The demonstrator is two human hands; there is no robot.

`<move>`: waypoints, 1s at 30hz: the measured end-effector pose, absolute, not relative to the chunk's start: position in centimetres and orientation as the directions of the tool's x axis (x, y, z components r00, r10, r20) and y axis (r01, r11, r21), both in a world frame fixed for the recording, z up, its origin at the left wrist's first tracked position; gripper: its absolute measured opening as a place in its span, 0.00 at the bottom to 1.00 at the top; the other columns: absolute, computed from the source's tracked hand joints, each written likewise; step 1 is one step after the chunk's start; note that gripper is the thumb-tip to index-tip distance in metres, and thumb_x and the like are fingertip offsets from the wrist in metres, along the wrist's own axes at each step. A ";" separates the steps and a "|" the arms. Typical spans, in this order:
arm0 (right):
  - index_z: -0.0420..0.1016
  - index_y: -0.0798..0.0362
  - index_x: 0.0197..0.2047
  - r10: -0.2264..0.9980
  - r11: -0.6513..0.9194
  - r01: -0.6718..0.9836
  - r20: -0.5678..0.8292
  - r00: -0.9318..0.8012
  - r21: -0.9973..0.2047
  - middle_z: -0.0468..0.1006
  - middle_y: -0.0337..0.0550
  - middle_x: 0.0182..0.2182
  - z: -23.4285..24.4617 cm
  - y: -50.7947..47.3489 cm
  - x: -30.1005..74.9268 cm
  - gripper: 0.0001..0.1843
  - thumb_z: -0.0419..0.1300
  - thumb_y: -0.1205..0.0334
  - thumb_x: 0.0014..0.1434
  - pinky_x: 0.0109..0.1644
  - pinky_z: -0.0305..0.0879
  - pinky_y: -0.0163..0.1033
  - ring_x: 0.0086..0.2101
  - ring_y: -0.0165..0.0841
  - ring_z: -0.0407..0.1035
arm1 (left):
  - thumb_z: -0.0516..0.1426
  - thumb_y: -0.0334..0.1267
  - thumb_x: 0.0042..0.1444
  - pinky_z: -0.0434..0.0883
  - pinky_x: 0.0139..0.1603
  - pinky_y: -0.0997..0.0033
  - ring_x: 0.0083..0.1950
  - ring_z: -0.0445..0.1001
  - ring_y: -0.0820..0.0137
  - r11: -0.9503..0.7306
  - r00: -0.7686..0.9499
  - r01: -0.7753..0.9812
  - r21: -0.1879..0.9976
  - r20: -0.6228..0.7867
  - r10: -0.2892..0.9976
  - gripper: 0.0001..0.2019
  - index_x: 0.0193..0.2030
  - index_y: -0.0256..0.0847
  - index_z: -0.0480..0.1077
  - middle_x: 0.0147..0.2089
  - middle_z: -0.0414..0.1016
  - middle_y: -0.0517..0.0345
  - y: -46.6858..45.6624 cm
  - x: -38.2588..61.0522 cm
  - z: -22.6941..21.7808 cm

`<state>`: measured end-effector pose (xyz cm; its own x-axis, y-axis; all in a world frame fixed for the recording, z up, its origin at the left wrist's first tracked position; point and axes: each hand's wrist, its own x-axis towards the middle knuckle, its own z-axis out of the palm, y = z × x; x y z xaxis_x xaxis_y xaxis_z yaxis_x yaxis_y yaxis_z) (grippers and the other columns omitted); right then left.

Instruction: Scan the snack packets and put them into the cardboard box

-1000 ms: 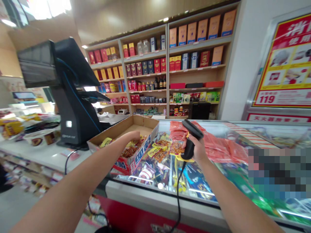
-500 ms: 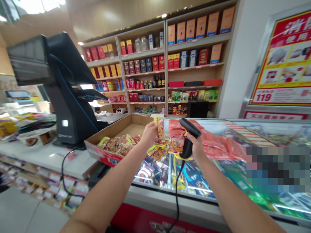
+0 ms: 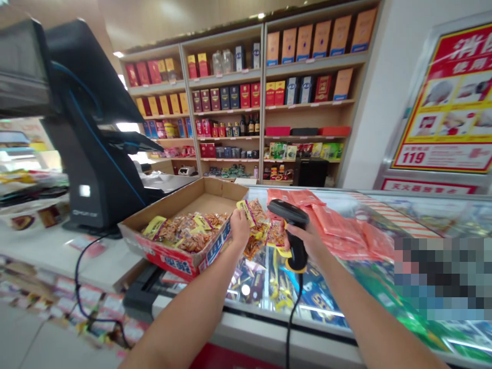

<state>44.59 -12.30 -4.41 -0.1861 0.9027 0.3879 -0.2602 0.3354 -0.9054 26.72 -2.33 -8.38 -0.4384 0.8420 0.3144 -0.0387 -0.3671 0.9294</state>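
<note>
My left hand (image 3: 240,228) is closed on a snack packet (image 3: 254,210) with a yellow label and brown pieces inside, held beside the cardboard box. In my right hand (image 3: 310,237) is a black barcode scanner (image 3: 289,212), its head turned left toward that packet and its cord hanging down. Similar packets (image 3: 253,246) lie on the glass counter (image 3: 249,294) beneath both hands. The open cardboard box (image 3: 154,256), left of my left hand, has more of these packets (image 3: 192,233) on its bottom.
Orange-red plastic bags (image 3: 338,228) lie on the glass to the right. A dark checkout terminal (image 3: 96,148) stands at the left on a white counter (image 3: 115,256), with a cable hanging off its edge. Shelves of boxes and bottles (image 3: 230,97) line the back wall.
My left hand has lowered a little, and its packet has turned to show its broad face. The scanner has moved down and slightly left, closer to the packet. The view has shifted a little.
</note>
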 end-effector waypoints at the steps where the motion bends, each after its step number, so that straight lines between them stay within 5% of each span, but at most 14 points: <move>1: 0.73 0.54 0.33 0.912 0.322 -0.241 0.369 -0.181 -0.915 0.77 0.41 0.25 -4.5 -12.2 44.6 0.14 0.67 0.52 0.49 0.19 0.64 0.35 0.16 0.29 0.68 | 0.53 0.42 0.60 0.59 0.24 0.76 0.23 0.62 0.74 -0.387 -0.458 0.054 0.921 0.367 0.810 0.14 0.24 0.42 0.58 0.22 0.60 0.64 -2.4 26.7 -8.5; 5: 0.72 0.54 0.28 0.935 0.267 -0.162 0.296 -0.196 -0.950 0.73 0.38 0.18 -4.6 -12.1 44.8 0.14 0.66 0.52 0.50 0.19 0.63 0.34 0.15 0.29 0.68 | 0.49 0.34 0.62 0.60 0.30 0.72 0.26 0.63 0.71 -0.376 -0.489 0.316 0.871 0.489 0.722 0.13 0.24 0.43 0.56 0.24 0.61 0.62 -3.1 26.5 -8.1; 9: 0.73 0.55 0.29 0.943 0.259 -0.165 0.286 -0.168 -0.952 0.75 0.39 0.22 -4.4 -12.3 44.7 0.13 0.66 0.53 0.49 0.19 0.63 0.34 0.15 0.29 0.69 | 0.49 0.30 0.61 0.59 0.33 0.70 0.28 0.63 0.70 -0.360 -0.488 0.415 0.836 0.538 0.687 0.14 0.24 0.44 0.55 0.24 0.62 0.61 -3.7 26.6 -7.4; 23: 0.74 0.56 0.24 0.940 0.245 -0.228 0.288 -0.182 -0.942 0.73 0.38 0.18 -4.6 -12.1 44.6 0.14 0.66 0.53 0.49 0.17 0.63 0.33 0.14 0.29 0.67 | 0.50 0.32 0.62 0.57 0.33 0.72 0.30 0.61 0.68 -0.380 -0.478 0.185 0.906 0.421 0.771 0.14 0.24 0.44 0.56 0.25 0.59 0.60 -4.6 26.6 -7.1; 30: 0.74 0.54 0.33 0.897 0.434 -0.405 0.428 0.111 -0.805 0.76 0.37 0.25 -4.4 -11.9 44.8 0.14 0.68 0.53 0.47 0.19 0.66 0.33 0.16 0.27 0.69 | 0.51 0.32 0.61 0.58 0.35 0.73 0.29 0.60 0.69 -0.427 -0.407 0.265 0.864 0.502 0.763 0.14 0.23 0.43 0.57 0.24 0.58 0.62 -4.8 26.9 -7.4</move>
